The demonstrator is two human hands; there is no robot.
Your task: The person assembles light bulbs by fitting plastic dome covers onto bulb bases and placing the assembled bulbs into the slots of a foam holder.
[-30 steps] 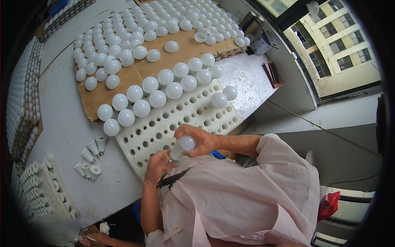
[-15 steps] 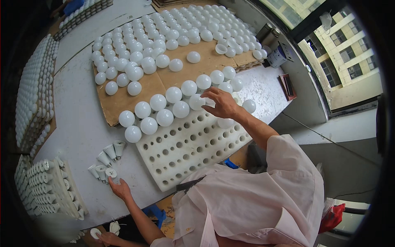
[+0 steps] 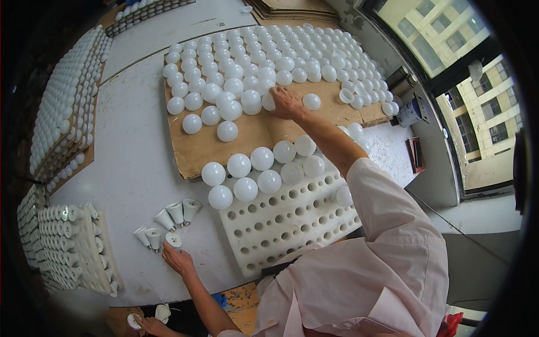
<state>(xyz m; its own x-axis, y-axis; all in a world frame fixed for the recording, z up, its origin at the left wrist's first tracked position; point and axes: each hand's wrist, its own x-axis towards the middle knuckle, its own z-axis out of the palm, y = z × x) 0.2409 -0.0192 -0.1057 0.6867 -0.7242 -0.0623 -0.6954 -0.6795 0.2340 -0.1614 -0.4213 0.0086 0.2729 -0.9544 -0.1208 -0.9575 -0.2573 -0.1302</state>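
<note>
My right hand [image 3: 287,104] reaches over the brown cardboard, its fingers curled against a white globe bulb cover [image 3: 268,101] at the near edge of the clustered covers. Part of that grip is hidden behind the hand. On the left of the table my left hand [image 3: 178,260] has its fingers closed on a white bulb base [image 3: 173,241], round end facing up. Several more bulb bases [image 3: 176,212] lie just beyond it. Between my arms sits a white foam tray [image 3: 264,233] with rows of holes; white globes [image 3: 245,189] fill its far rows.
Stacked layers of globes [image 3: 73,106] stand at the far left. Racks of bulb bases [image 3: 64,244] are at the near left. Another person's hand [image 3: 152,326] holds a round white piece at lower left. A bucket [image 3: 409,112] stands by the window.
My right hand has moved from the globes on the foam tray out to the covers on the cardboard. My left hand stays at the bulb base. The whole view has shifted.
</note>
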